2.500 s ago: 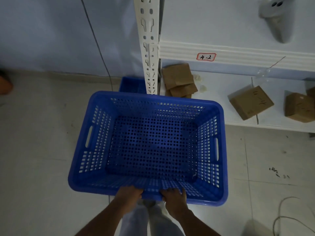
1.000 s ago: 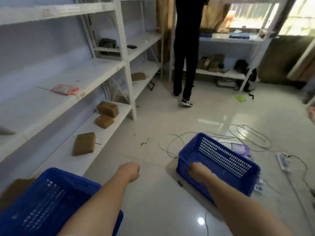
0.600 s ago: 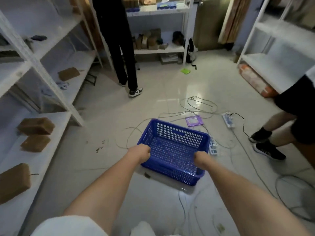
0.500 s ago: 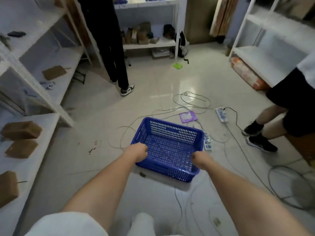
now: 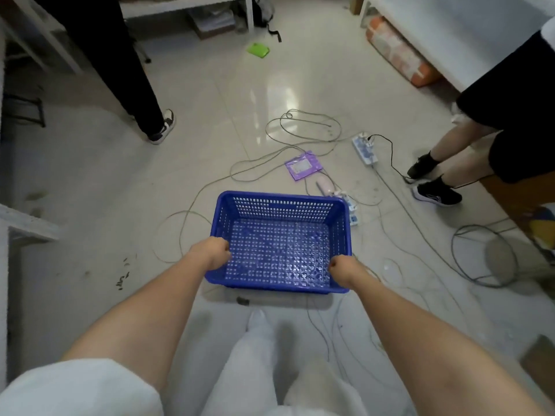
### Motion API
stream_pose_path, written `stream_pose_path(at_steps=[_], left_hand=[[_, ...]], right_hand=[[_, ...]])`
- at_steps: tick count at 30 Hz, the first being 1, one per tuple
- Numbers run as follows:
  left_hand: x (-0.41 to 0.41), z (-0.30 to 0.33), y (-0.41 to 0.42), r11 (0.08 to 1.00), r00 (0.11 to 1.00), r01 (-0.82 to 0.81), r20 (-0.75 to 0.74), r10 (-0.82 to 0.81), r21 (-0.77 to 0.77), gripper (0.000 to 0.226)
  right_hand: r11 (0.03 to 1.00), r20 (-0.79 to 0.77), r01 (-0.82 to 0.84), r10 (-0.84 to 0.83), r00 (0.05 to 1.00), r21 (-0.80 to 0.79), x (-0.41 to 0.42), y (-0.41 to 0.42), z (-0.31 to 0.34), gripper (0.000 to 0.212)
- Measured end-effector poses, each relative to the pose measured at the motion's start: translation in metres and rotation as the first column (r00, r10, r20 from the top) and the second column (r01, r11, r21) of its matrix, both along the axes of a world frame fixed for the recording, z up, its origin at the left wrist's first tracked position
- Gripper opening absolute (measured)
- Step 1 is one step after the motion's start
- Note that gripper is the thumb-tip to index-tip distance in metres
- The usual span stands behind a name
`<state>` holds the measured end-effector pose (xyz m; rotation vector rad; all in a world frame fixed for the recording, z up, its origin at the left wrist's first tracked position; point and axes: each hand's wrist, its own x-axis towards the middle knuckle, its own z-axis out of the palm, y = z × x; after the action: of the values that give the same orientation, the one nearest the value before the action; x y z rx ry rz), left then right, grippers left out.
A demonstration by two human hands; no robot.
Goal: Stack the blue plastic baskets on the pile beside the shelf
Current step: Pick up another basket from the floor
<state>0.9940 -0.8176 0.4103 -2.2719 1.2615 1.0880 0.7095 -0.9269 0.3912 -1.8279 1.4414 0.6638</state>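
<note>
Because the blue basket was wide and open-topped, the person took it from opposite sides, the left hand curled over the rim of its left wall and the right hand clamped on the near right corner, so that the load would hang level between the two arms. Both hands were closed tight on the plastic, fingers hooked inside and knuckles out. The basket was empty, and it sat low in front of the person's legs, over the pale tiled floor; a band of shadow under its near edge suggested that it was just clear of the tiles, though that could not be settled from this view. Loose cables trailed around and under it, with a power strip and a purple packet just beyond its far wall, which was probably why a straight lift suited better than a drag. Two other people stood well apart from it, one to the left and one to the right. Neither the pile nor the shelf beside it was in view, so the carrying was judged yet to be done.
</note>
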Motion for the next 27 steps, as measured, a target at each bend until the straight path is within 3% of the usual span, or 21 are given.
stream_pose_path(at_steps=[6, 13, 23, 27], left_hand=[[0.040, -0.055, -0.042, 0.998, 0.996, -0.055, -0.065, 0.057, 0.042, 0.036], [0.059, -0.137, -0.081, 0.991, 0.992, -0.114, -0.042, 0.117, 0.067, 0.035], [0.091, -0.288, -0.094, 0.979, 0.987, -0.152, 0.078, 0.143, 0.133, 0.033], [0.100, -0.346, -0.096, 0.974, 0.985, -0.133, 0.129, 0.111, 0.182, 0.034]], right_hand=[[0.995, 0.024, 0.082, -0.084, 0.996, 0.061, 0.047, -0.037, -0.042, 0.021], [0.985, -0.004, 0.149, -0.149, 0.989, 0.090, 0.062, -0.095, -0.118, 0.022], [0.984, -0.057, 0.168, -0.165, 0.985, 0.057, 0.016, -0.141, -0.280, 0.019], [0.992, -0.118, 0.122, -0.124, 0.985, -0.026, -0.008, -0.154, -0.345, 0.029]])
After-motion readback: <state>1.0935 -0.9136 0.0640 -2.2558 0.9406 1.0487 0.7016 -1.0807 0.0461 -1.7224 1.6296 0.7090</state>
